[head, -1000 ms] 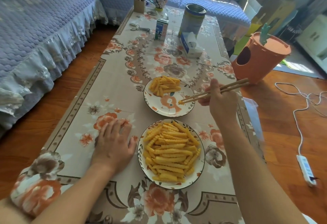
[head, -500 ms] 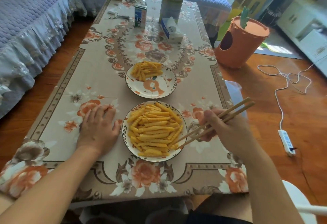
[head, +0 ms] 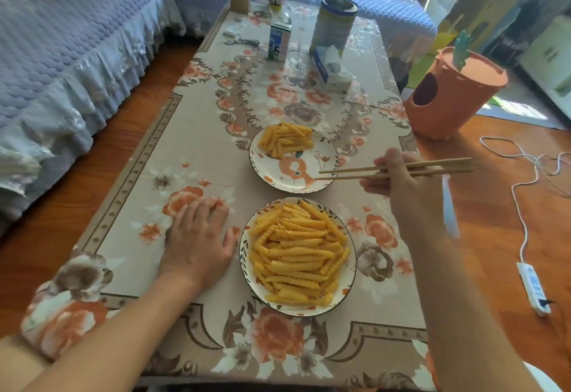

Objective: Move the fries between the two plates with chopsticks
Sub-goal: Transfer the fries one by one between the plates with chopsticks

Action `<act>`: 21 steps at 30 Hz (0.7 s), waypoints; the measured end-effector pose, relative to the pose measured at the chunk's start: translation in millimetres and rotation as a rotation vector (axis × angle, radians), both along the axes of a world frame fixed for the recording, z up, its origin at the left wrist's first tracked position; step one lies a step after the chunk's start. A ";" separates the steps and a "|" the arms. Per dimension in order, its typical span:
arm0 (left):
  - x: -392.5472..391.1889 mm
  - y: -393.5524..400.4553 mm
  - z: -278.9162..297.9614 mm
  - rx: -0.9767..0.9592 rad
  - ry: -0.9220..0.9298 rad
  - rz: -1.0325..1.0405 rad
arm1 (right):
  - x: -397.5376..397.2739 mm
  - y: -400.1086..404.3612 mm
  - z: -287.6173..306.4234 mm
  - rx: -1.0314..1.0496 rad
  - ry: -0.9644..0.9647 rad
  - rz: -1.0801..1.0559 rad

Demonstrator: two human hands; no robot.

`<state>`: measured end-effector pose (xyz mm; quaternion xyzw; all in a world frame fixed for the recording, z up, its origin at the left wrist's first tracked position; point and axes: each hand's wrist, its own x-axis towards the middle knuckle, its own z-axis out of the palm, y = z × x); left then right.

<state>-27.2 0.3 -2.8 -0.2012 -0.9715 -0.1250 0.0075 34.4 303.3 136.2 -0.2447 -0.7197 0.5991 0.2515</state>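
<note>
Floral cloth point(head: 191, 156), beige and orange, covers the table. Left hand point(head: 197, 238) lies flat on it, fingers straight, holding nothing, just beside the near plate point(head: 244, 255). That plate is heaped with crinkle-cut fries point(head: 296, 255), yellow, ridged, stacked crosswise. Far plate point(head: 327, 159) carries a smaller pile point(head: 285, 141) on its far-left side; its near half is bare. Right hand point(head: 392, 175) grips the chopsticks point(head: 349, 172), tips slightly parted over the far plate's right edge, nothing between them. Step, as judged: between transfers, tips empty. Next calls for bringing the tips onto one fry and pinching it across its ridges.
</note>
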 end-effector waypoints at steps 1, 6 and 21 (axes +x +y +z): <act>-0.5 -0.2 -0.2 0.004 0.002 0.000 | -17.4 -7.5 -6.0 0.013 -0.003 0.015; -2.9 0.2 -2.4 -0.013 -0.002 0.006 | -94.9 -46.0 -32.6 0.191 -0.010 0.024; -4.9 -2.4 -2.8 -0.024 -0.022 0.015 | -85.5 -43.4 -5.7 0.107 -0.007 -0.101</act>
